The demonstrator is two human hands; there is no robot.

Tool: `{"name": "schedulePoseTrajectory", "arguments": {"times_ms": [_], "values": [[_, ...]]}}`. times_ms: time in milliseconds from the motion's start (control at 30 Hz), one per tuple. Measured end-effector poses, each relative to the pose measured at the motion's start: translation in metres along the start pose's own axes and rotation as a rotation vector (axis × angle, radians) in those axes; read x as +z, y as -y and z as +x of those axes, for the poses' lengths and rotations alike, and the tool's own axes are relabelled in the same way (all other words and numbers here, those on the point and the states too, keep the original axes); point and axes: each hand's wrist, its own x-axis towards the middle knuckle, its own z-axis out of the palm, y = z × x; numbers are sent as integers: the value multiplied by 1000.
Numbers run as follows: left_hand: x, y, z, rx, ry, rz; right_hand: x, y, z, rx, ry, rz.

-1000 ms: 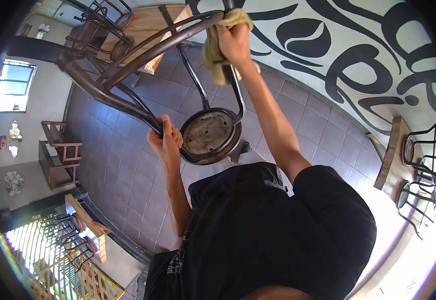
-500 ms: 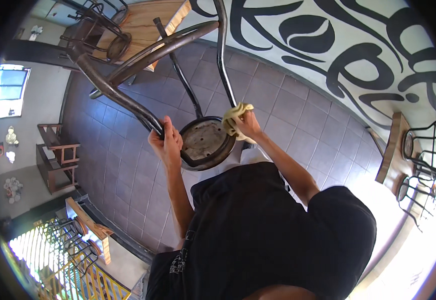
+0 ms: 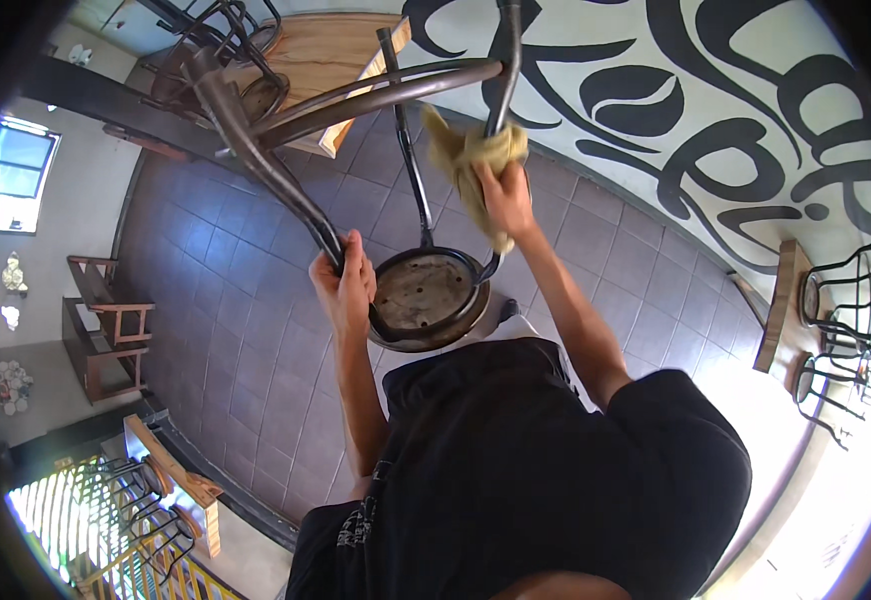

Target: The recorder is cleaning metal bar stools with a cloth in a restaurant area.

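A round-seated metal chair [image 3: 422,292] is held upside down in front of me, its dark tubular legs pointing up and away. The seat's worn underside, dotted with small holes, faces me. My left hand [image 3: 346,284] is closed around the left leg [image 3: 278,180], close to the seat. In my right hand [image 3: 508,204] is a crumpled yellowish cloth [image 3: 494,150], pressed around the right leg [image 3: 512,62] about midway up. One end of the cloth flares out to the left. A curved brace [image 3: 381,98] joins the legs higher up.
A wooden table [image 3: 331,45] with chairs on it stands at the far left. Along the right wall are a wooden counter [image 3: 781,300] and more metal chairs [image 3: 826,290]. Dark wooden furniture [image 3: 106,325] lines the left wall. Grey floor tiles [image 3: 256,270] surround me.
My right hand has slid the cloth up the right leg, away from the seat. My left hand keeps its grip, and the chair has shifted slightly right in view.
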Motion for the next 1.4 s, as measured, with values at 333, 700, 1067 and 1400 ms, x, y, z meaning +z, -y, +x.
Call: {"name": "schedulePoseTrajectory", "arguments": {"times_ms": [333,700,1067,1400], "values": [[-17,3,41,32,53,257,53,-117,-51,-1,73,-7],[-62,-15,60,-55,38,58,71,29,40,-104,-146,393],[-49,-15,56,-78,99,189,59,-5,-27,-439,-299,-239],[-48,-26,61,-39,54,179,87,-17,-44,182,-212,14]]}}
